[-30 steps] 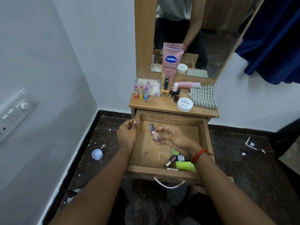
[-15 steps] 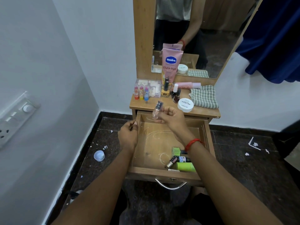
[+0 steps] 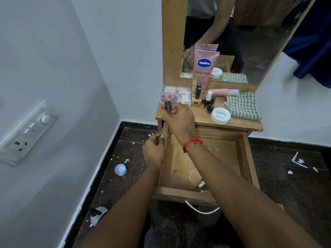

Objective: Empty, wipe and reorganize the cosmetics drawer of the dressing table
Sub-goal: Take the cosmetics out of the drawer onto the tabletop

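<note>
Over the tabletop (image 3: 241,125), at its front left corner, the right hand (image 3: 180,119) is pinching a dark-capped bottle (image 3: 167,106) upright, cap clearing the fingertips; the left hand (image 3: 153,151) is gripping the open drawer (image 3: 180,195) by its left wall, fingers curled.

Both forearms are bare as far as we can see them. Over the drawer (image 3: 179,195), the right wrist carries a red thread (image 3: 192,143) wound in several strands. In the mirror (image 3: 265,51) beyond the drawer we make out a light grey top (image 3: 200,6) and dark trousers (image 3: 231,42).
</note>
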